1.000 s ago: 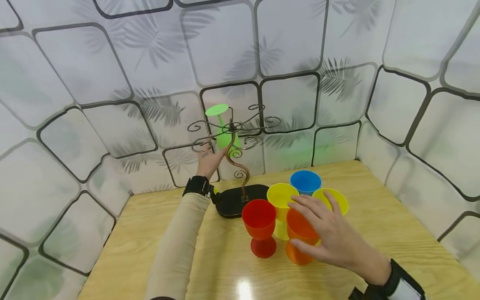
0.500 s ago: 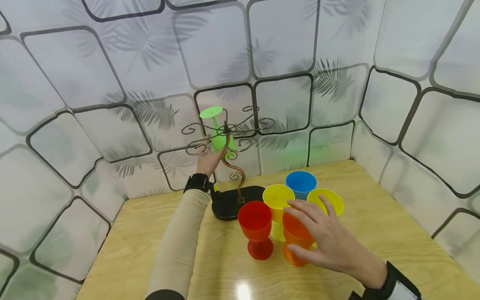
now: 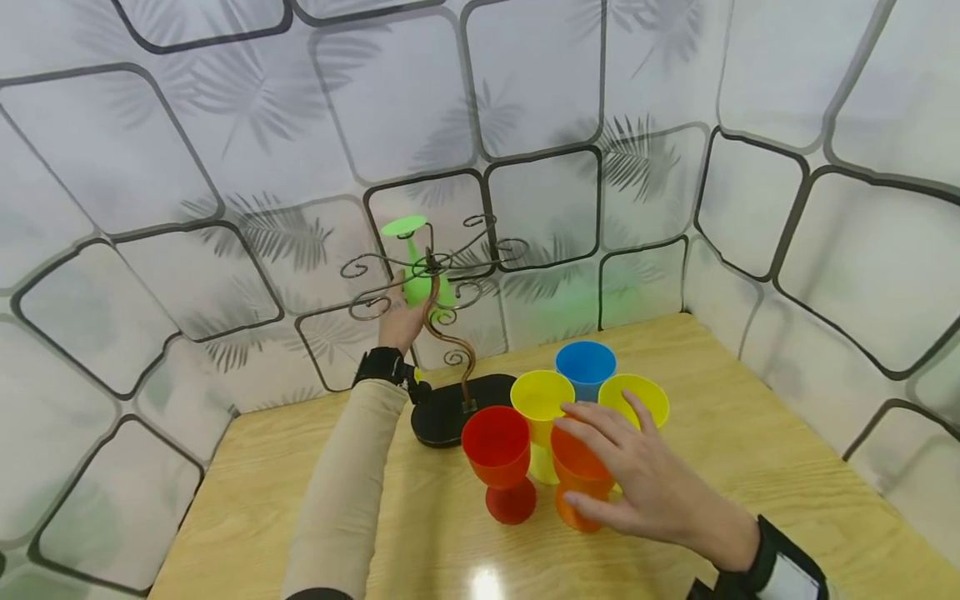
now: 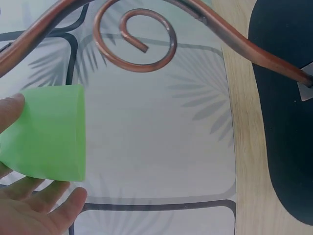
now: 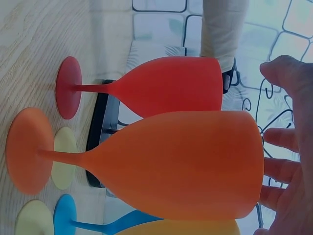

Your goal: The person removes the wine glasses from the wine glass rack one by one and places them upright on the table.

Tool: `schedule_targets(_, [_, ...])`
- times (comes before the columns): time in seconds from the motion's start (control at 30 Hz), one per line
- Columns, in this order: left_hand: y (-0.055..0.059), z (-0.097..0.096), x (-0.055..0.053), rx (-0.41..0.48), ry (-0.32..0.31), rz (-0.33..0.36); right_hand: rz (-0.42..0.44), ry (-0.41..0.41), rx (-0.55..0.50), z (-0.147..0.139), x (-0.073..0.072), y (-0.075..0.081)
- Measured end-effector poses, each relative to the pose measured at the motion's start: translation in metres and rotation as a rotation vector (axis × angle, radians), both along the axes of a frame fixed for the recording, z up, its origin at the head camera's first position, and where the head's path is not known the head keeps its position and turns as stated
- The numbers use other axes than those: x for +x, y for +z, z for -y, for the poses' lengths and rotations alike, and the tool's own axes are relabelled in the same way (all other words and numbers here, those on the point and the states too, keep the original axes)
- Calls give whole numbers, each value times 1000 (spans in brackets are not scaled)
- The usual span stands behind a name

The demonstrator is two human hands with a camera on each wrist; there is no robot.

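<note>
In the head view my left hand (image 3: 402,321) holds a light green plastic goblet (image 3: 427,292) upside down, foot upward, among the curled arms of a metal stemware rack. The left wrist view shows thumb and fingers on opposite sides of the goblet's bowl (image 4: 49,134), beside the rack's copper stem (image 4: 264,59). Spread and slightly bent, the fingers of my right hand (image 3: 652,479) are over an upright orange goblet (image 3: 576,467). Seen from the right wrist, they lie just beyond the orange goblet's rim (image 5: 259,161); contact cannot be told.
A red goblet (image 3: 497,450), two yellow goblets (image 3: 542,398) and a blue goblet (image 3: 586,367) stand upright, close together, around the orange one. The rack's black oval base (image 3: 438,421) sits behind them on the wooden table (image 3: 247,500). Patterned wall covering (image 3: 540,208) rises behind.
The head view has turned a little to the right, so everything sits further left in it. The left hand keeps its hold on the green goblet at the rack; the right hand stays over the orange one.
</note>
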State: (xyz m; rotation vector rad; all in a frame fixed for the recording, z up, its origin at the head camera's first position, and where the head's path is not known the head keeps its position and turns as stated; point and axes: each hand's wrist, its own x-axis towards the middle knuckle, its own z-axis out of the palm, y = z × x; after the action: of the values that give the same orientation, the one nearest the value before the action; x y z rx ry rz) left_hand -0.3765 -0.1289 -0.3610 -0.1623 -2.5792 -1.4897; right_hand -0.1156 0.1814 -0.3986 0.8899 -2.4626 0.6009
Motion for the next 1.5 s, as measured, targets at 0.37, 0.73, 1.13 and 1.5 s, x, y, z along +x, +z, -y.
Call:
schedule_targets(0.37, [7, -2, -4, -38, 1, -41, 4, 4, -14, 2, 0, 0])
schedule_targets(0.73, [12, 1, 1, -68, -36, -26, 23, 9, -34, 3, 2, -3])
schedule_targets(1.13, [7, 5, 6, -40, -75, 12, 28, 1, -34, 3, 3, -5])
schedule_targets(1.5, [3, 17, 13, -46, -118, 21, 28, 1, -39, 6, 4, -3])
